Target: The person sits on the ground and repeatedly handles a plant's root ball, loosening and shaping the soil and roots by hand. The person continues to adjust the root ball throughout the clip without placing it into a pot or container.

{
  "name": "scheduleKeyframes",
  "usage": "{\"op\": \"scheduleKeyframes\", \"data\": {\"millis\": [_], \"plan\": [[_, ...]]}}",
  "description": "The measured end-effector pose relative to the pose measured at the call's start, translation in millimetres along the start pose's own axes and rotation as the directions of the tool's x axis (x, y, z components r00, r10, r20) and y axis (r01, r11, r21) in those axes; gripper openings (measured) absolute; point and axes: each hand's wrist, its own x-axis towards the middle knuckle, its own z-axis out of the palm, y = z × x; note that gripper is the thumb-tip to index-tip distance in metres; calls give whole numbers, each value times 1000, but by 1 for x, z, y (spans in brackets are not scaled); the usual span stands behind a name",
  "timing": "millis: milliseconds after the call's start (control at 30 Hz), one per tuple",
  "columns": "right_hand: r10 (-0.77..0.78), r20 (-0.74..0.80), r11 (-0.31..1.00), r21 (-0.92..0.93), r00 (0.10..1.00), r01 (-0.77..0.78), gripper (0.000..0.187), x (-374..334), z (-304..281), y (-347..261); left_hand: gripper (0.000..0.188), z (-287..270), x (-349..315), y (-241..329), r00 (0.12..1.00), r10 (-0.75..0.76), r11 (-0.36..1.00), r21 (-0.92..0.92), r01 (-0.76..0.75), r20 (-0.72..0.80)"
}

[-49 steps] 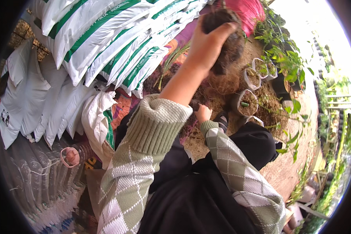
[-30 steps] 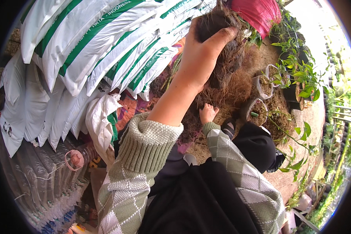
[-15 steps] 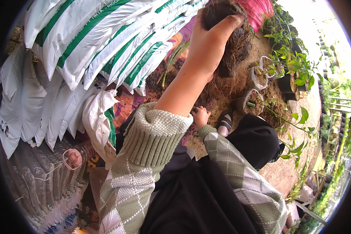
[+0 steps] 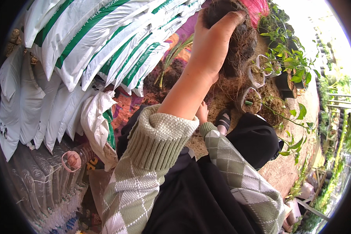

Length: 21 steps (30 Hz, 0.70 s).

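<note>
My left hand (image 4: pixel 214 41), arm stretched forward, grips a dark brown fibrous clump (image 4: pixel 241 48) with the thumb along its upper side. Loose hairy fibres hang from its lower edge. The clump looks like coconut husk or a root ball; I cannot make out which. Lower down, my right hand (image 4: pixel 202 112) is mostly hidden behind the left forearm, so its fingers and anything in them do not show. Left of the forearm, a long-leaved plant (image 4: pixel 174 54) lies by dark soil (image 4: pixel 173 74) on a colourful sheet.
White and green filled sacks (image 4: pixel 93 39) are stacked at the left, with a crumpled white sack (image 4: pixel 95 117) nearer me. White grow bags (image 4: pixel 257 74) and dark potted plants (image 4: pixel 286 84) stand at the right. My sandalled foot (image 4: pixel 222 120) is on the sandy ground (image 4: pixel 275 175).
My right hand has slipped further behind the left forearm, hiding its fingers. The left arm has shifted slightly, with the clump still gripped.
</note>
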Motion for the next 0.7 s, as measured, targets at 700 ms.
{"op": "scheduleKeyframes", "data": {"millis": [700], "plan": [[-21,2,978,-207,1000,21,39,-16,-39,-52,25,-2,-23,24,982,-186,982,-32,187,13]]}}
